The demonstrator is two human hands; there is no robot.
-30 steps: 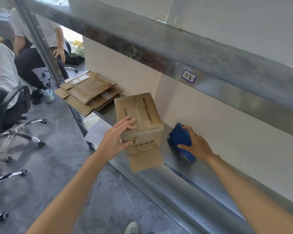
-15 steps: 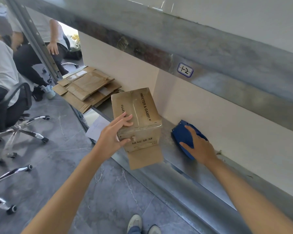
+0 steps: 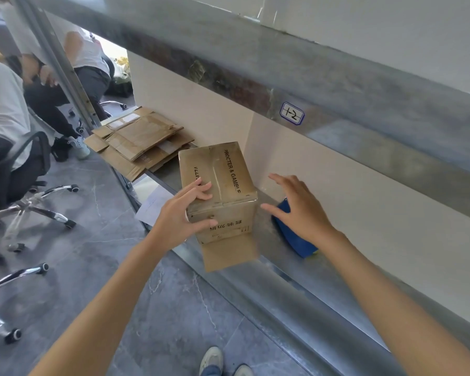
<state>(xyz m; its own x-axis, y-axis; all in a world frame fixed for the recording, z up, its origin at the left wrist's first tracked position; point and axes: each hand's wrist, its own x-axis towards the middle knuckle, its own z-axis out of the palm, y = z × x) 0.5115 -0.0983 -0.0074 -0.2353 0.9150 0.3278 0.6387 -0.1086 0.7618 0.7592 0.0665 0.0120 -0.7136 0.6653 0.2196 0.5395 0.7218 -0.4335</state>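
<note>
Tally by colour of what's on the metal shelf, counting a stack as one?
Brown: 2, the upright brown cardboard box and the stack of flattened brown cardboard
Blue: 1, the flat blue object
Total: 3

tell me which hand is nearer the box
Left. The left hand grips the box at its near left corner; the right hand hovers open just right of it, a small gap between, above a blue thing.
</note>
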